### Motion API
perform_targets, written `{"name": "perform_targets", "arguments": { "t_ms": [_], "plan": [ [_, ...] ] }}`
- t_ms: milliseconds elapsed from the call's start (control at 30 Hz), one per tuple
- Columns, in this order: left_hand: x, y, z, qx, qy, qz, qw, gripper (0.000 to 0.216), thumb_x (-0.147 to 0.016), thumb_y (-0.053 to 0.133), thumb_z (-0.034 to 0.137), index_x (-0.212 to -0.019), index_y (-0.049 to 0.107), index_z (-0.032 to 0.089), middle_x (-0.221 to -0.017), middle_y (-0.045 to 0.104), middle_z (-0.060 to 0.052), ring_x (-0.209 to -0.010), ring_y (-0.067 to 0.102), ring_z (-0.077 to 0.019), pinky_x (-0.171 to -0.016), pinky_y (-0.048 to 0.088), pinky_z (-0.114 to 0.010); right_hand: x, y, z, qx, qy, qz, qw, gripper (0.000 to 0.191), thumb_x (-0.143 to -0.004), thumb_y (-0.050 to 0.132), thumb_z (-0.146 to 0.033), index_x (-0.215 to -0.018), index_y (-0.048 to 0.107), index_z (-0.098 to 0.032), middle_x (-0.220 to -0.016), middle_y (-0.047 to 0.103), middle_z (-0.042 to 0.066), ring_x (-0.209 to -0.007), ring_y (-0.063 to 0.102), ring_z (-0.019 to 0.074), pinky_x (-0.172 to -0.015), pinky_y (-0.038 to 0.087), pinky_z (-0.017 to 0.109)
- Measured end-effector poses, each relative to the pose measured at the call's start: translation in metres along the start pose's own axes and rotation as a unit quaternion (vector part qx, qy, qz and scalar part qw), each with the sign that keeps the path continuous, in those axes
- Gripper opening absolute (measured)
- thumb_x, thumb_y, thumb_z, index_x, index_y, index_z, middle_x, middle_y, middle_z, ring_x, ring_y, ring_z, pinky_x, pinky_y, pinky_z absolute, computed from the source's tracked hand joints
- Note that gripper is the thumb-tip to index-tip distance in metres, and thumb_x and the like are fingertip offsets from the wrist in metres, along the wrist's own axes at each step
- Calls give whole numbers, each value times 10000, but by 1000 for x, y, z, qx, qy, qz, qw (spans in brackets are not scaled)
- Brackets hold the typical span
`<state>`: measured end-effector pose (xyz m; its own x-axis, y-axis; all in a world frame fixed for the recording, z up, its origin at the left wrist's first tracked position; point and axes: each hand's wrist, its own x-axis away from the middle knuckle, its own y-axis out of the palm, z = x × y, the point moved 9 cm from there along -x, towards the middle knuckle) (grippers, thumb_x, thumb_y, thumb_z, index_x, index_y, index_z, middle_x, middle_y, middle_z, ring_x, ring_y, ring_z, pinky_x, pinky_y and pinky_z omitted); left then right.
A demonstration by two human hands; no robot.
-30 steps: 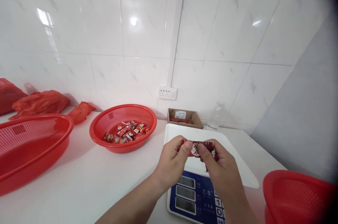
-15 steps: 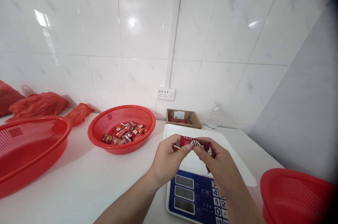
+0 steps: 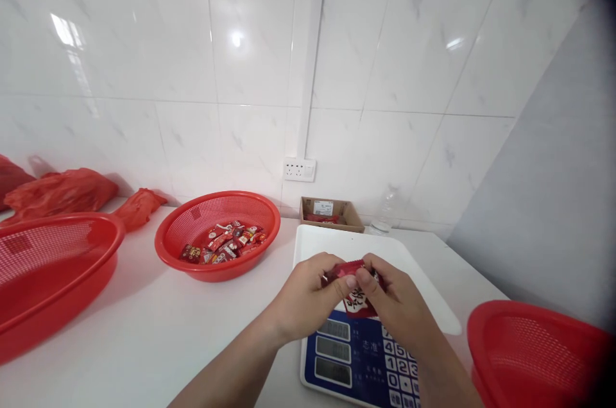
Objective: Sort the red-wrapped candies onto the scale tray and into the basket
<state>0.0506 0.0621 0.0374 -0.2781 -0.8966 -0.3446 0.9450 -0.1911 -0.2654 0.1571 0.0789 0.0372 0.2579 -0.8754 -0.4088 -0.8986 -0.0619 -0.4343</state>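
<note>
My left hand [image 3: 312, 296] and my right hand [image 3: 397, 299] meet above the scale, pinching a small red candy packet [image 3: 359, 304] between thumbs and fingers. White and dark printing shows on the wrapper; its sides are hidden under my fingers. Whether more than one wrapper is in my grip I cannot tell. Below lies the electronic scale [image 3: 368, 350], with a white weighing plate [image 3: 332, 240] and a blue keypad panel partly covered by my right forearm.
Left of the scale, a red mesh basket [image 3: 176, 263] contains several wrapped candies [image 3: 228, 241]. Other red baskets [image 3: 52, 315] stand at far left and right. Along the wall are red plastic bags [image 3: 62, 193], a cardboard box [image 3: 353, 222] and a clear bottle [image 3: 385, 212].
The packet has turned in my fingers: its printed face now hangs below my thumbs, a serrated edge on top. My hands stay together over the scale. The view has shifted slightly.
</note>
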Motion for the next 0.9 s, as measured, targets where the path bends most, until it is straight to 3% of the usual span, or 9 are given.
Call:
{"name": "perform_targets", "arguments": {
  "t_ms": [200,367,467,600,667,900],
  "plan": [
    [0,4,-10,76,-41,-8,996,288,-736,618,421,-717,496,161,-660,478,22,-614,429,-107,-556,343,-231,2,0,-12,43,-63,27,997,419,-894,353,-457,-563,391,-202,-509,438,-31,-480,405,103,-444,328,223],
    [1,-2,-5,39,-7,47,998,320,-826,488,448,-671,451,171,-616,421,39,-591,368,-96,-541,309,-226,9,-5,-31,126,-143,121,974,389,-895,378,-378,-544,360,-211,-472,396,-42,-449,374,101,-446,302,228],
    [3,-5,-1,29,10,77,997,323,-853,444,437,-669,455,172,-612,429,37,-599,378,-99,-560,321,-228,10,-5,-28,110,-130,148,974,392,-889,389,-391,-541,360,-213,-467,380,-45,-446,361,101,-439,295,229],
    [5,-6,-1,53,7,96,994,329,-838,470,445,-655,439,174,-609,417,40,-593,375,-97,-551,316,-227,4,4,-15,20,-71,85,994,416,-872,379,-490,-563,365,-211,-492,406,-43,-460,387,101,-423,313,223],
    [5,-3,-2,71,-3,89,993,337,-836,467,457,-654,431,176,-606,409,41,-587,368,-96,-544,312,-225,4,7,-16,9,-76,62,995,425,-869,371,-504,-562,363,-210,-502,411,-39,-474,395,104,-432,328,224],
    [4,2,-4,96,-20,69,993,410,-866,346,523,-637,384,185,-624,383,34,-599,358,-102,-558,316,-237,13,4,-32,87,-131,118,980,351,-900,385,-365,-585,381,-211,-520,415,-36,-491,389,104,-481,325,233]
  ]
}}
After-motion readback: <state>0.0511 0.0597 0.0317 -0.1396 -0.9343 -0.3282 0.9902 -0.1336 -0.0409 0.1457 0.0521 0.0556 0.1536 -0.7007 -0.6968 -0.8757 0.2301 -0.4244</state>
